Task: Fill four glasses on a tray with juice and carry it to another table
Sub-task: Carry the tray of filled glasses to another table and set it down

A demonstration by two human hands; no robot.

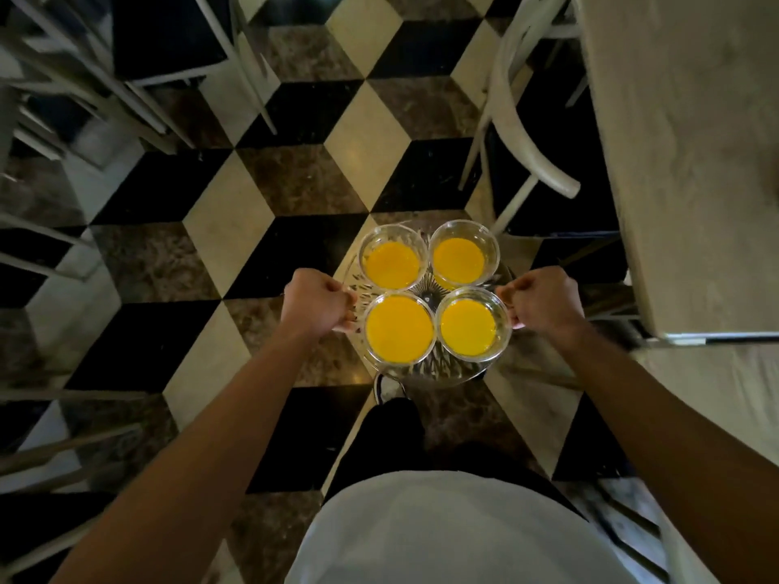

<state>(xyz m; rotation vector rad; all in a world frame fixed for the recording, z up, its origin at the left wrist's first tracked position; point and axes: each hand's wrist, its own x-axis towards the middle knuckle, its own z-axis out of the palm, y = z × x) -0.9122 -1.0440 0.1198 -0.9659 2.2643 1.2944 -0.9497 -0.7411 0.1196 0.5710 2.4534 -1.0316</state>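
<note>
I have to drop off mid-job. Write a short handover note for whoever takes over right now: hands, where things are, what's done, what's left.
Left hand grips the left rim of the clear tray; right hand grips the right rim.
The tray is in the air over the checkered floor, with four glasses on it in a two-by-two cluster.
Done: all four hold orange juice, tray lifted.
Left: carry it to a table and set it down; one table stands to the right.

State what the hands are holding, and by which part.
Left hand and right hand grip the glass tray by its opposite side edges.
</note>
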